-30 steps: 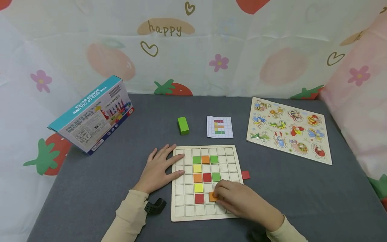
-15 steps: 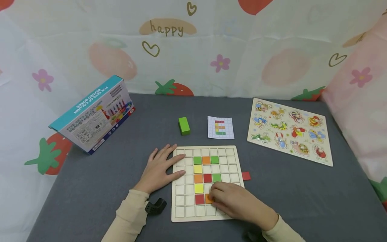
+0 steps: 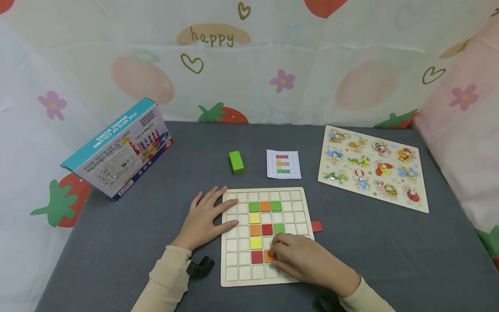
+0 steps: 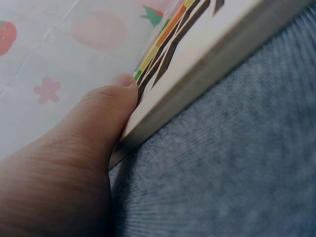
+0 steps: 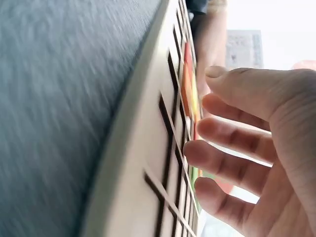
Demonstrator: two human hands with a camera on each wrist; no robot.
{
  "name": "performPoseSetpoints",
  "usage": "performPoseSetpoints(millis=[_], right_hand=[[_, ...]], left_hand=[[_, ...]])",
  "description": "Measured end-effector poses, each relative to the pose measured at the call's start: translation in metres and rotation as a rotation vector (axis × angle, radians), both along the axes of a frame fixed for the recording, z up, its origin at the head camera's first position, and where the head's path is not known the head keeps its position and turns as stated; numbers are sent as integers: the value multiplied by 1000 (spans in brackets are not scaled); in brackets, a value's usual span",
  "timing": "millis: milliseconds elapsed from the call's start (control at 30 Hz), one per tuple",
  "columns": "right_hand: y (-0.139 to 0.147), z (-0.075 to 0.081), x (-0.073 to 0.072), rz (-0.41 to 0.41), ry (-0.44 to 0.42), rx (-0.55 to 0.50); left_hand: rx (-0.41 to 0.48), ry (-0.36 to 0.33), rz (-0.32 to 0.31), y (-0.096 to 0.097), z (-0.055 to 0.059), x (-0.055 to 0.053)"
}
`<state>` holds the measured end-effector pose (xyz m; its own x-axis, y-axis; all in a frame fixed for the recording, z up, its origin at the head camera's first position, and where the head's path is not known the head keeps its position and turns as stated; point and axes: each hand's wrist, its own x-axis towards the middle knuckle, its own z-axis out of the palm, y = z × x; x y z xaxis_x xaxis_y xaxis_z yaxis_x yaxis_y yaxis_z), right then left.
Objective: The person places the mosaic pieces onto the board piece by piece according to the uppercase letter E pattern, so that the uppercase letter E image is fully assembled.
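A pale wooden grid board [image 3: 232,273] lies on the grey cloth, with green, orange, yellow and red square tiles in some cells. My left hand [image 3: 202,221] rests with spread fingers on the board's left edge; in the left wrist view its thumb [image 4: 108,113] lies along that edge. Over the board's lower right part is my right hand [image 3: 309,262], its fingertips at an orange tile [image 3: 268,256] beside a red tile [image 3: 257,257]. In the right wrist view the thumb and fingers stand apart, nothing gripped between them, and the orange tile [image 5: 186,96] sits flat in its cell.
Behind the board are a green block [image 3: 236,162] and a pattern card [image 3: 283,164]. An insect puzzle board [image 3: 372,169] lies at the right, and a cardboard box [image 3: 121,147] stands at the left. A red piece [image 3: 317,226] shows at the board's right edge.
My right hand has moved slightly left with the orange tile, which now lies in the cell beside the red one. The left hand stays on the board's edge.
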<state>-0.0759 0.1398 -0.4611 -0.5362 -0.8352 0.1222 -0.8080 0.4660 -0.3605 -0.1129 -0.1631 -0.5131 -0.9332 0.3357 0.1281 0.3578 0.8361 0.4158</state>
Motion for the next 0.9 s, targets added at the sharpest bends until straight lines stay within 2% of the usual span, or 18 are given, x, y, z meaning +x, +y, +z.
performPoseSetpoints(millis=[333,533,700,900], right_hand=[[39,15,-17,-189,6,-49],[66,12,-26,-315,25,-5],[76,3,-30,-357,15,55],[79,-1,-32,-372,7,60]], left_hand=[[0,2,1,1,0,1],[1,9,-5,1,0,0],[8,20,-11,0,1,0],[14,19,-15,0,2,0]])
